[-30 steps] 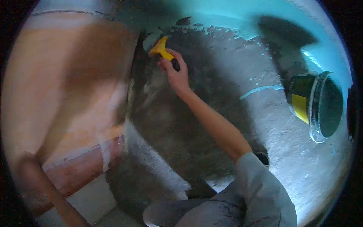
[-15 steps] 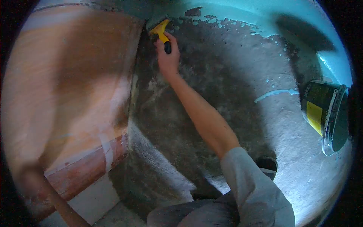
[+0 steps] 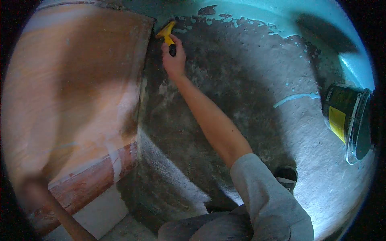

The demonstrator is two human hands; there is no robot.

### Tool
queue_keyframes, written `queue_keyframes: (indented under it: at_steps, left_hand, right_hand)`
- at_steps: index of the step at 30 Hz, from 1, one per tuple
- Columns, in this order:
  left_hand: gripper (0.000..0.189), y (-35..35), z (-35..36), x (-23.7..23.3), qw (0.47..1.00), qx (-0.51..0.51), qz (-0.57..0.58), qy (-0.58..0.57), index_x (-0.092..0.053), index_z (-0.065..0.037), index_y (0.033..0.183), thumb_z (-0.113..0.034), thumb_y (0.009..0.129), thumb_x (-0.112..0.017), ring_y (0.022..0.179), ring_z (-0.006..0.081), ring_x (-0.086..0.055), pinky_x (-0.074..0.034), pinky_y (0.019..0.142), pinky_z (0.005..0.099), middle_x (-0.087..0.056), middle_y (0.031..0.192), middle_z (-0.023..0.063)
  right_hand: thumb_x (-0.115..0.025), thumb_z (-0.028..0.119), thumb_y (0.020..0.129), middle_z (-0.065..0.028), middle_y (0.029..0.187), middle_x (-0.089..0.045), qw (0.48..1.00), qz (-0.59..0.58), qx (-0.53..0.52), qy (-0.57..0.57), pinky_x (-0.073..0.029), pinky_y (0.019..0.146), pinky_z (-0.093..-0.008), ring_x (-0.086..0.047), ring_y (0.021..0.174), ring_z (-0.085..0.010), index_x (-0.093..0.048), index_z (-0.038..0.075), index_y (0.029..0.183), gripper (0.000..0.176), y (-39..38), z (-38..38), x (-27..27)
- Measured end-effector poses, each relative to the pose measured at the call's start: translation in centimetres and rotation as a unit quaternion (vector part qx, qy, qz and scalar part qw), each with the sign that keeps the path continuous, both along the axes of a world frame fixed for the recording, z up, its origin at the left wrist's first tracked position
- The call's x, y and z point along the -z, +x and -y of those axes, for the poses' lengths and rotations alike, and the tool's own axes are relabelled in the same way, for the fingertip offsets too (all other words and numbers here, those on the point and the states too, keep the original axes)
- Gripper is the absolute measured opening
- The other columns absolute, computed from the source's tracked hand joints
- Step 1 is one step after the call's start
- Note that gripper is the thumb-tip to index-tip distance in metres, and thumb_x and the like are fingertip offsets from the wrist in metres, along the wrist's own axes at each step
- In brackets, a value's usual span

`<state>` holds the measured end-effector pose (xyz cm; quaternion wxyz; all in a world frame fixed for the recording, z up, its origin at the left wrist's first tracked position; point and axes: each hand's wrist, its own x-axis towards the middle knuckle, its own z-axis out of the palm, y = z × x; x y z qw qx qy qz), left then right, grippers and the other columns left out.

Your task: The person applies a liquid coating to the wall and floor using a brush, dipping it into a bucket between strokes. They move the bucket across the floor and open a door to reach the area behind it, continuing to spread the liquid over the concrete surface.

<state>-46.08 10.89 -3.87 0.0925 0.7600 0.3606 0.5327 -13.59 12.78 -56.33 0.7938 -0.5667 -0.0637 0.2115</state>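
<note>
My right hand (image 3: 174,60) is closed round the black grip of a yellow, wide-headed paint brush (image 3: 165,33). The brush head touches the edge of the teal coating (image 3: 249,14), in the corner where the floor meets the orange-brown panel or wall (image 3: 96,72). Its bristles are hard to make out. On the far left, my left hand (image 3: 34,190) appears as a blur beside the panel's lower part, and its fingers cannot be made out.
A dark bucket (image 3: 339,104) with a yellow label leans to the right. A smaller dark container (image 3: 287,176) stands beside my right sleeve. Across the grey floor (image 3: 225,80) lie teal drips and a teal streak (image 3: 295,97). A reddish ledge (image 3: 92,176) borders the panel.
My right hand and the brush have shifted slightly left along the corner. The bucket and floor marks sit slightly farther right in view. My left hand looks unchanged.
</note>
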Motion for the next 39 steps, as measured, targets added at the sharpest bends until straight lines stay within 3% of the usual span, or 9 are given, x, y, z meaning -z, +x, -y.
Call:
queue_keyframes:
  at_steps: [2, 5, 8, 11, 17, 23, 27, 30, 39]
  left_hand:
    - [0.05, 0.0, -0.1, 0.0, 1.0, 0.012, 0.014, -0.007, -0.035, -0.002, 0.143, -0.032, 0.104, -0.036, 0.128, 0.0393, -0.048, -0.036, 0.105, 0.0551, -0.052, 0.136, 0.0208]
    - [0.049, 0.1, 0.0, 0.0, 0.999, 0.032, 0.036, -0.017, -0.036, -0.003, 0.143, -0.032, 0.103, -0.037, 0.127, 0.039, -0.048, -0.036, 0.105, 0.0549, -0.053, 0.136, 0.0203]
    - [0.049, 0.3, 0.0, 0.2, 0.997, 0.052, 0.058, -0.028, -0.037, -0.003, 0.143, -0.032, 0.103, -0.037, 0.127, 0.0387, -0.049, -0.036, 0.105, 0.0547, -0.053, 0.135, 0.0198]
    - [0.049, 0.4, -0.1, 0.2, 0.994, 0.07, 0.079, -0.038, -0.037, -0.003, 0.142, -0.032, 0.103, -0.037, 0.127, 0.0385, -0.049, -0.037, 0.105, 0.0545, -0.053, 0.135, 0.0194]
    - [0.048, 0.7, 0.1, 0.2, 0.984, 0.108, 0.126, -0.062, -0.039, -0.004, 0.141, -0.032, 0.103, -0.038, 0.126, 0.0379, -0.049, -0.037, 0.104, 0.0541, -0.054, 0.134, 0.0184]
    - [0.047, 1.0, 0.4, 0.1, 0.967, 0.156, 0.184, -0.087, -0.04, -0.004, 0.14, -0.033, 0.103, -0.039, 0.125, 0.0374, -0.05, -0.038, 0.104, 0.0537, -0.055, 0.134, 0.0174]
    - [0.047, 1.3, 0.6, 0.0, 0.95, 0.192, 0.224, -0.106, -0.041, -0.005, 0.14, -0.033, 0.103, -0.039, 0.125, 0.0371, -0.05, -0.038, 0.104, 0.0534, -0.055, 0.133, 0.0168]
    - [0.046, 1.6, 0.8, -0.1, 0.936, 0.215, 0.252, -0.118, -0.042, -0.005, 0.139, -0.033, 0.103, -0.04, 0.125, 0.0368, -0.051, -0.038, 0.104, 0.0532, -0.056, 0.133, 0.0163]
    - [0.045, 2.2, 1.2, -0.2, 0.894, 0.275, 0.319, -0.156, -0.044, -0.006, 0.138, -0.033, 0.102, -0.041, 0.124, 0.036, -0.052, -0.039, 0.103, 0.0526, -0.057, 0.132, 0.0149]
  right_hand:
    - [-0.064, 0.019, 0.09, -0.0182, 0.117, -0.065, 1.0, 0.0, -0.011, -0.008, -0.046, 0.094, -0.0431, -0.061, 0.11, -0.038, -0.054, 0.01, 0.128, 0.04, -0.2, -0.1, 0.1]
    - [-0.065, 0.022, 0.091, -0.016, 0.111, -0.066, 1.0, 0.009, -0.002, 0.007, -0.047, 0.091, -0.0362, -0.063, 0.103, -0.0246, -0.055, 0.01, 0.128, 0.041, -1.2, -0.5, 0.1]
    - [-0.065, 0.022, 0.09, -0.0163, 0.108, -0.067, 0.995, -0.047, -0.089, 0.005, -0.048, 0.089, -0.0373, -0.064, 0.1, -0.0254, -0.055, 0.012, 0.128, 0.041, -2.4, -0.4, 0.3]
    - [-0.066, 0.021, 0.088, -0.0157, 0.101, -0.068, 0.995, 0.078, -0.043, -0.04, -0.05, 0.085, -0.0372, -0.066, 0.092, -0.025, -0.057, 0.012, 0.126, 0.039, -3.2, -0.2, 0.8]
    - [-0.067, 0.019, 0.087, -0.0163, 0.1, -0.069, 0.992, 0.032, -0.121, 0.004, -0.05, 0.085, -0.0373, -0.067, 0.093, -0.0275, -0.06, 0.012, 0.122, 0.037, -2.0, 1.0, 1.2]
    - [-0.067, 0.019, 0.086, -0.0118, 0.088, -0.069, 0.977, 0.186, -0.1, -0.019, -0.051, 0.077, -0.0351, -0.065, 0.079, -0.0188, -0.063, 0.01, 0.12, 0.035, 0.4, 1.5, 2.3]
    - [-0.066, 0.019, 0.086, -0.0082, 0.081, -0.068, 0.967, 0.076, -0.243, 0.008, -0.052, 0.069, -0.0311, -0.064, 0.071, -0.0137, -0.064, 0.009, 0.119, 0.035, 2.4, 2.5, 1.9]
    - [-0.065, 0.017, 0.086, -0.0065, 0.078, -0.068, 0.96, 0.102, -0.261, -0.003, -0.051, 0.064, -0.0289, -0.064, 0.068, -0.0122, -0.065, 0.008, 0.118, 0.034, 3.0, 2.2, 2.3]
    - [-0.063, 0.013, 0.086, -0.0059, 0.079, -0.067, 0.987, 0.04, -0.15, 0.038, -0.05, 0.066, -0.0268, -0.062, 0.07, -0.0095, -0.064, 0.005, 0.118, 0.032, 4.8, -0.3, 3.4]
